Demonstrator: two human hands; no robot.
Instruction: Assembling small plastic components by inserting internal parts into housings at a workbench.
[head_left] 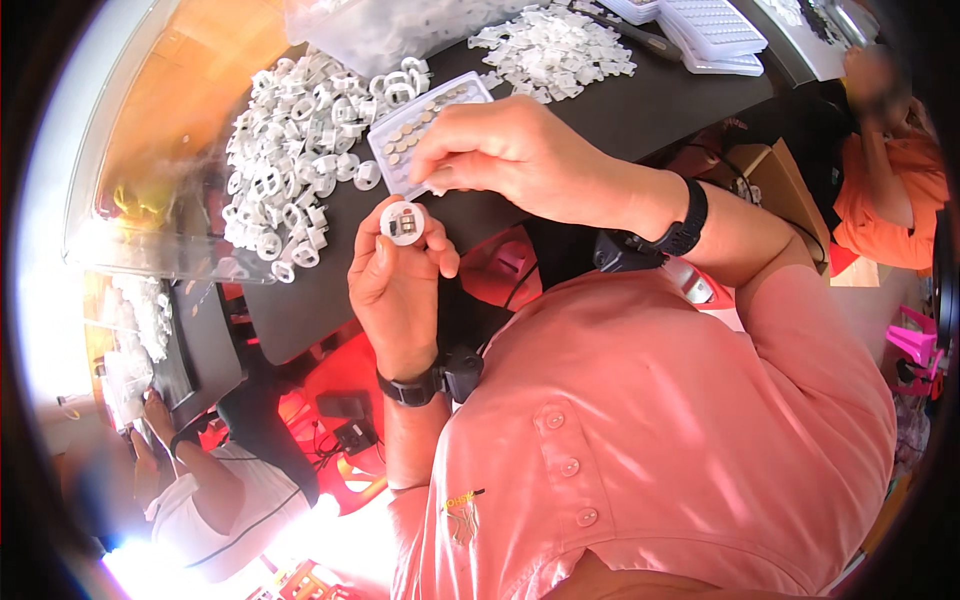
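Observation:
In my left hand (397,290), a small round white plastic housing (403,224) is pinched between thumb and fingers. Its face is turned up, showing a small dark and metallic electronic part inside. Just above it, my right hand (515,155) has thumb and fingertips pressed together. A tiny whitish bit shows at those fingertips, too small to name. Under and beside the right fingers lies a white plastic tray (470,92) holding rows of round, coin-like silvery cells (400,140). Part of the tray is hidden by my right hand.
A big heap of white ring-shaped plastic parts (290,150) lies left on the dark table (300,315). Farther back are a pile of small translucent white pieces (555,50), a clear bin (380,30) and stacked white trays (710,35). Other people sit at left and right.

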